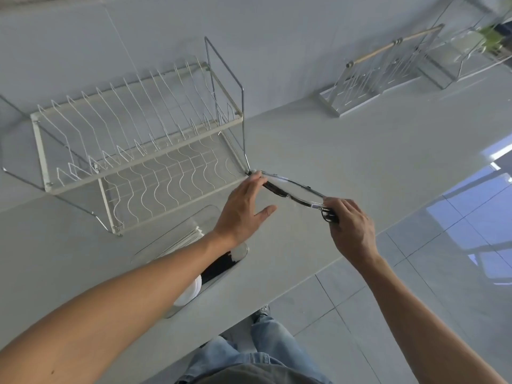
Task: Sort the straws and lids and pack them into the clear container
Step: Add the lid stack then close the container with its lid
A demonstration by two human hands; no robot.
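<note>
Both hands are on one bundle of black straws (293,189) in clear wrap, held above the desk (346,151) just right of the dish rack (138,139). Right hand (350,227) has fingers curled round the near-right end of the bundle; left hand (243,209) has straight fingers laid against the far-left end, thumb splayed, nothing clamped. Looks like squaring the ends up, so the step in hand is gathering and aligning straws, not packing yet. Clear container (177,231) sits on the desk near-left, partly under the left forearm; it already holds pale straws at its far end, a dark batch in the middle, and a white round piece at the near end, probably lids, can't confirm. Packing seems well along. Next move, my read: swing the bundle near-left, line it up with the container's long axis, lower it beside the dark batch. Left forearm is over the opening, so it needs to clear first. Risk: the left end isn't gripped and could droop or catch the rim. Wire holder (368,79) with a wooden bar stands far right, well apart.
</note>
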